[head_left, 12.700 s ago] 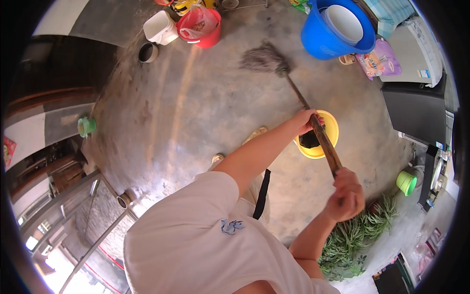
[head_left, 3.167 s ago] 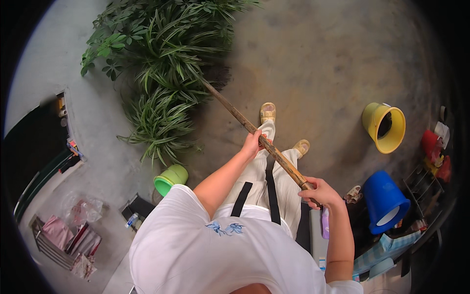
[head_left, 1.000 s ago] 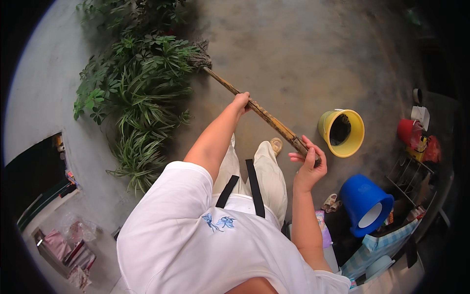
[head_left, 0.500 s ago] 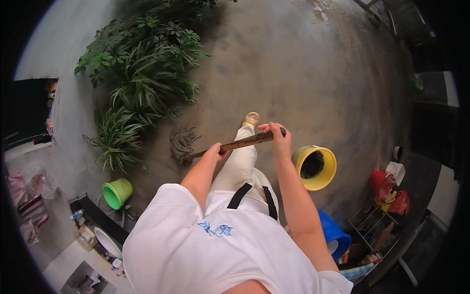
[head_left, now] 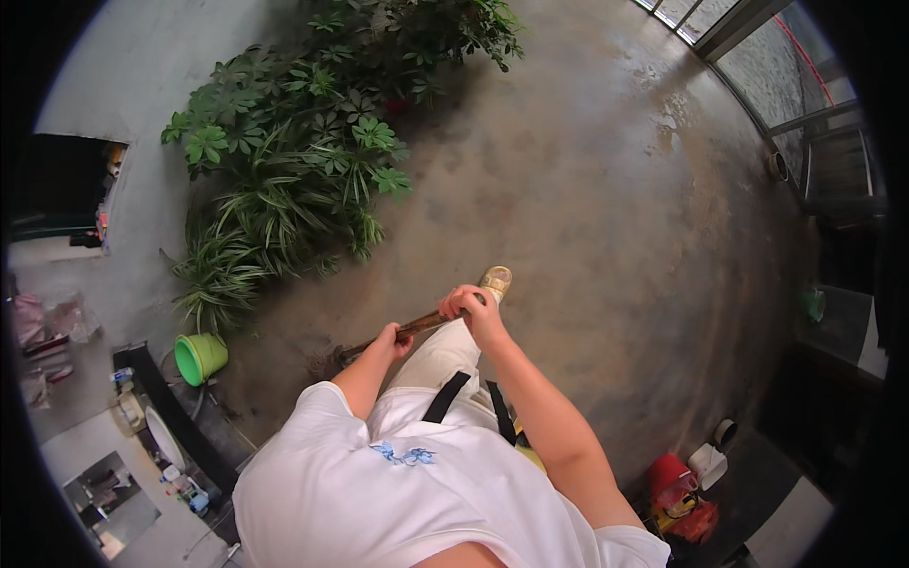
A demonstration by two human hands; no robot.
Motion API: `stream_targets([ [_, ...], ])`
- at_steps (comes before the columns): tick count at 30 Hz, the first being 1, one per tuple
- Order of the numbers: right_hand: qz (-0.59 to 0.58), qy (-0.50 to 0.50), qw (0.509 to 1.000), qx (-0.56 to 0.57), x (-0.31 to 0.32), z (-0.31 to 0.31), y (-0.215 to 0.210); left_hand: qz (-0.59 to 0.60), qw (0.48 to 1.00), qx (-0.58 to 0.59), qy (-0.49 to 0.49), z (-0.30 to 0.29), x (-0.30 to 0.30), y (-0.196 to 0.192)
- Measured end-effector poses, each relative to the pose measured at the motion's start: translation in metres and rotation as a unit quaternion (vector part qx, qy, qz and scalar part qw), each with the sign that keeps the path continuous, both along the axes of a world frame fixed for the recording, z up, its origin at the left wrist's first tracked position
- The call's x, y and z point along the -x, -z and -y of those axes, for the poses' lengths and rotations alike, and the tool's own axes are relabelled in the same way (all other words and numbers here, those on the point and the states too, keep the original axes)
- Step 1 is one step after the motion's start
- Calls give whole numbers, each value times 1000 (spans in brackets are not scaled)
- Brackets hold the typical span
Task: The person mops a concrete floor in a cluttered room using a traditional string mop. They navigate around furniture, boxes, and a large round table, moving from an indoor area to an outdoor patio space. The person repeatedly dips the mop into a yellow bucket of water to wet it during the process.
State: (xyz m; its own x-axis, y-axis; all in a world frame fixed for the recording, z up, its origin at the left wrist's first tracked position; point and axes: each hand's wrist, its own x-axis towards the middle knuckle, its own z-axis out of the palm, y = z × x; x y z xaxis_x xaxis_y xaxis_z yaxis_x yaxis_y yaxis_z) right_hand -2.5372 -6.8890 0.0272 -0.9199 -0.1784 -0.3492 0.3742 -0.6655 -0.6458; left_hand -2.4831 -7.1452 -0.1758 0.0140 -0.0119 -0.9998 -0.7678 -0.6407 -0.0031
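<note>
Both my hands grip the wooden handle of a mop, which slants across in front of my legs. My left hand is closed round the lower part of the handle. My right hand wraps the top end, near my shoe. The grey, stringy mop head rests on the floor to the left, partly hidden by my left forearm. Under my right arm a sliver of yellow shows; the rest of it is covered by my body.
Leafy green plants line the left wall, with a green bucket below them. The concrete floor looks damp. At lower right lie a red container and a white container. A glazed metal-framed door stands at far right.
The view has swung, so the plants and floor sit differently. My hands and the mop are now nearer my body, and the yellow bucket has gone mostly behind me.
</note>
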Motion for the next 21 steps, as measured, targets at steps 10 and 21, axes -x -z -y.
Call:
stream_targets([
  [10,-165,139,963,-164,140,-246,-137,-244,952,-164,84,-297,207,-119],
  [21,-261,253,866,-343,230,-435,-90,-319,897,-48,303,-575,449,-86],
])
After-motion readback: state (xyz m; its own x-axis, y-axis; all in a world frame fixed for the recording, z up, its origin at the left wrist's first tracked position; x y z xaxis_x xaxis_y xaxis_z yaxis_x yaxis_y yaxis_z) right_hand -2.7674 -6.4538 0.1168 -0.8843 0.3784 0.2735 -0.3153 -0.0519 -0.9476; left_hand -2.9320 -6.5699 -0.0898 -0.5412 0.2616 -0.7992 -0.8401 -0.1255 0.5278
